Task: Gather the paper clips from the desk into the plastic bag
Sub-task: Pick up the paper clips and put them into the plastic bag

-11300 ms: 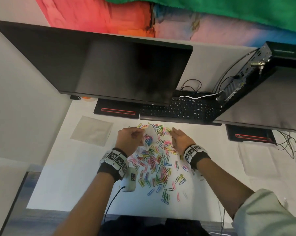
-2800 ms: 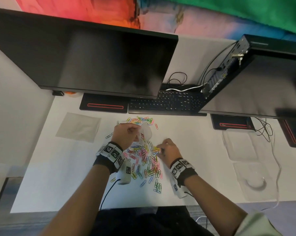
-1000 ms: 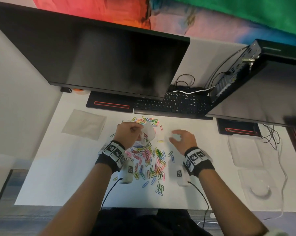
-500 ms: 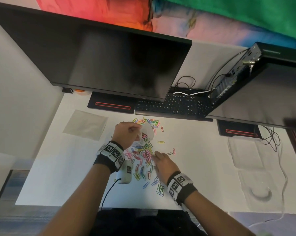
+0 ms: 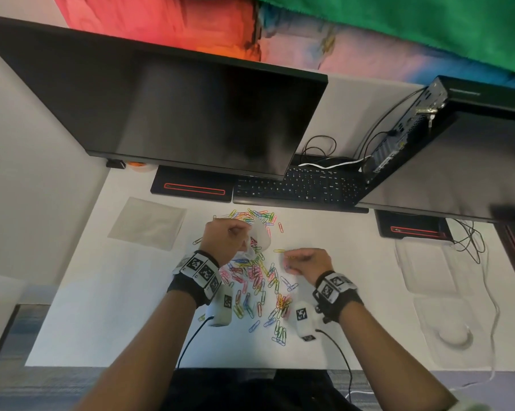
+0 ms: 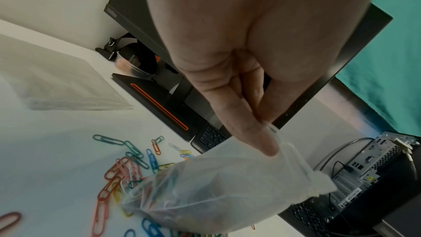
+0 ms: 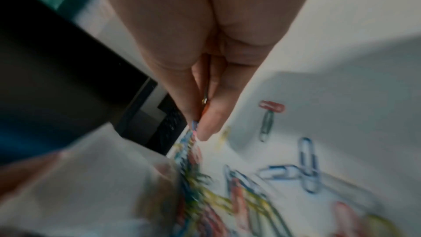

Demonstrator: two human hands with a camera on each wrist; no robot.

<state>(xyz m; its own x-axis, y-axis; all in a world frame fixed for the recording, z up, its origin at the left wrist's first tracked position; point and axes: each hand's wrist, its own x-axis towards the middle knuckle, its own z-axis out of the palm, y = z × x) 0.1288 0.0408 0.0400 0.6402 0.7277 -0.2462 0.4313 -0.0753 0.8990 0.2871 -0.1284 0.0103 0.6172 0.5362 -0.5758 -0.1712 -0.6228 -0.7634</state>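
Many paper clips (image 5: 256, 280) lie loose on the worktop (image 5: 102, 307). Your left hand (image 5: 225, 240) pinches the plastic bag (image 6: 218, 186) open; your right hand (image 5: 305, 261) pinches a few clips. Next, drop them into the bag's mouth.

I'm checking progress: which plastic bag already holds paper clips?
The plastic bag the left hand pinches; paper clips show through it. The other bags lie flat on the desk.
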